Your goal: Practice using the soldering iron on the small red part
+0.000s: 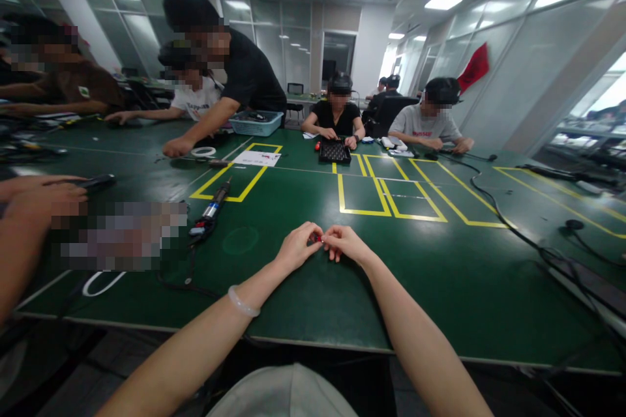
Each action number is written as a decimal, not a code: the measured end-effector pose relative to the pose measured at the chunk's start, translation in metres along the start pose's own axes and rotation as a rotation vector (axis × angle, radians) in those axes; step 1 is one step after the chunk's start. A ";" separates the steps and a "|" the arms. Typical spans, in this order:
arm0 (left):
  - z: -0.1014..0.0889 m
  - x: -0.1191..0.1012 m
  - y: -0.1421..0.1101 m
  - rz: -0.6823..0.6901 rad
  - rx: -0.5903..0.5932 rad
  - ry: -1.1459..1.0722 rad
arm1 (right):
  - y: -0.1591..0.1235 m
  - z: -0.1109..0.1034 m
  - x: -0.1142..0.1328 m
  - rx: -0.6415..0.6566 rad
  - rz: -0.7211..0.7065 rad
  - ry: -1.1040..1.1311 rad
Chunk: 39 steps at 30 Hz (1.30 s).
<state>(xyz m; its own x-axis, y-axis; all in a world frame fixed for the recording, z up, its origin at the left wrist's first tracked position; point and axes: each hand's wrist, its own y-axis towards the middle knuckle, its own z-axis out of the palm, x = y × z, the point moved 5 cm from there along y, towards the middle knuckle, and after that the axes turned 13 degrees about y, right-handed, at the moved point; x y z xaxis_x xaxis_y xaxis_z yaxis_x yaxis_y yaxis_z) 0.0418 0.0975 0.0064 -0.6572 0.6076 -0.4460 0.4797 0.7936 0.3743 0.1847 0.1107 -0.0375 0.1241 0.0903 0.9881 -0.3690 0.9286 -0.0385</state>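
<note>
Over the green table (293, 293), my left hand (299, 246) and my right hand (346, 244) meet at the fingertips. Between them is a small red piece (319, 239), mostly hidden by the fingers and too small to name. My left thumb and fingers pinch it from one side. On the other side my right thumb and forefinger close at its end, while the other right fingers curl below. A pale bangle (243, 303) circles my left wrist. Left of my hands lies an electric screwdriver (212, 208) with a dark cable.
Yellow tape outlines (364, 212) mark the tabletop. A blue basket (257, 122), a white paper (257, 158), a tape roll (203, 152) and a black tray (334, 152) stand farther back. Black cables (493, 205) run along the right. Several people sit around, and one person (244, 71) leans over the table.
</note>
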 end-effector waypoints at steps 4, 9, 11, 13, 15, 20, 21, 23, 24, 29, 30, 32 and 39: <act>0.001 -0.001 0.001 0.006 0.026 -0.070 | 0.000 -0.003 0.002 -0.018 -0.033 -0.012; -0.001 0.002 0.001 -0.013 0.041 -0.130 | 0.000 -0.002 0.003 0.022 -0.069 -0.008; -0.001 0.004 0.000 -0.017 0.040 -0.132 | 0.000 0.000 0.004 0.038 -0.078 -0.001; -0.001 0.005 0.000 -0.018 0.047 -0.136 | 0.000 0.002 0.004 0.051 -0.088 -0.009; 0.001 0.007 -0.001 -0.021 0.065 -0.140 | 0.000 0.003 0.003 0.063 -0.097 -0.026; 0.000 0.008 -0.001 -0.004 0.076 -0.052 | 0.001 0.004 0.002 0.068 -0.101 -0.062; -0.003 0.008 -0.001 0.002 0.068 0.003 | 0.001 0.004 0.002 0.065 -0.098 -0.066; -0.012 0.011 -0.001 -0.005 0.055 0.139 | 0.001 0.003 0.003 0.060 -0.088 -0.070; -0.018 0.015 -0.002 -0.021 0.054 0.211 | 0.000 0.003 0.003 0.058 -0.082 -0.072; -0.068 0.051 -0.024 -0.199 0.027 0.548 | -0.001 0.003 0.005 0.045 -0.065 -0.090; -0.082 0.061 -0.033 -0.250 0.008 0.616 | -0.002 0.003 0.006 0.045 -0.064 -0.093; -0.107 0.080 -0.054 -0.348 -0.019 0.747 | -0.002 0.004 0.007 0.048 -0.061 -0.100; -0.160 0.131 -0.127 -0.682 0.016 0.967 | -0.003 0.003 0.006 0.050 -0.058 -0.110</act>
<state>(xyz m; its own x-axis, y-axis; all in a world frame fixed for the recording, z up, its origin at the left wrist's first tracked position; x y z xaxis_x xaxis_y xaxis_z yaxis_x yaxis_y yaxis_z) -0.1985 0.0709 0.0307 -0.9437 -0.2125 0.2535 -0.1375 0.9490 0.2836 0.1839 0.1073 -0.0305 0.0460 -0.0058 0.9989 -0.4096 0.9119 0.0241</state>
